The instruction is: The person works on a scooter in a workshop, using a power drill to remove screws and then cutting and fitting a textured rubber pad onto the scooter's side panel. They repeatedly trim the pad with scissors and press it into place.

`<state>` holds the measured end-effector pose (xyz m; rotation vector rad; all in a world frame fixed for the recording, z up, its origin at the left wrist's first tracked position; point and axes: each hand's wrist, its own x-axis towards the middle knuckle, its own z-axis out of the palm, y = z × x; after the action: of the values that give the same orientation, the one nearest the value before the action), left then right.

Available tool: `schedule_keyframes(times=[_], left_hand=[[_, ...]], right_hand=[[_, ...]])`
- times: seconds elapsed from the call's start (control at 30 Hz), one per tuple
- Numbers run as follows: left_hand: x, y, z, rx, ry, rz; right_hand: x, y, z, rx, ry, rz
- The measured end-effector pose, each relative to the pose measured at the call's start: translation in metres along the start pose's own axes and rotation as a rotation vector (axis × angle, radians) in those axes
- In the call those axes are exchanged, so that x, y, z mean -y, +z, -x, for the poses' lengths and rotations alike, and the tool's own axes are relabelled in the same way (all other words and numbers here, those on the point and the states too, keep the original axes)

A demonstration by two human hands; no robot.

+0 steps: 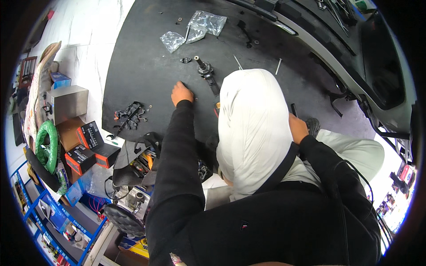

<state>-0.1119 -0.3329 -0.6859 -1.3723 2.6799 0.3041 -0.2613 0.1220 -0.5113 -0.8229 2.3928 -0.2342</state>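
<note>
My left hand [182, 93] rests on the dark mat [137, 57], its fingers curled in. Whether anything is under those fingers is hidden. Just right of it lies a long dark metal part [205, 72] with a shaft end. Its near end runs behind my raised knee in white trousers [253, 124], where a bit of orange and red shows. On the other side of the knee, my right hand [298, 129] is closed by a short black handle [293, 109] that sticks up from it. The knee hides part of this hand and whatever lies below.
Clear plastic bags [206, 23] and small loose parts lie at the far side. A thin metal rod [278, 66] is beyond my knee. Black gloves [129, 115] lie left, near boxes [82, 159] and a tool bag [133, 164]. A large car panel [319, 35] stands far right.
</note>
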Motion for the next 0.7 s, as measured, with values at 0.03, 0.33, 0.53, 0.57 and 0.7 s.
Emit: schedule_keyframes(times=[0.03, 0.33, 0.53, 0.57, 0.7], left_hand=[[-0.001, 0.0, 0.0, 0.074, -0.012, -0.018], [0.006, 0.004, 0.043, 0.103, -0.173, 0.124], [0.013, -0.004, 0.084, -0.067, -0.526, 0.578], [0.007, -0.012, 0.094, -0.145, -0.567, 0.726], [-0.03, -0.063, 0.107, -0.381, -0.442, 1.037]], right_hand=[[-0.004, 0.0, 0.001, -0.043, -0.005, -0.032], [-0.028, 0.008, 0.01, -0.178, 0.185, -0.24], [-0.03, 0.018, 0.014, -0.225, 0.138, -0.356], [-0.029, 0.019, 0.015, -0.239, 0.13, -0.287], [-0.027, 0.021, 0.014, -0.244, 0.143, -0.302]])
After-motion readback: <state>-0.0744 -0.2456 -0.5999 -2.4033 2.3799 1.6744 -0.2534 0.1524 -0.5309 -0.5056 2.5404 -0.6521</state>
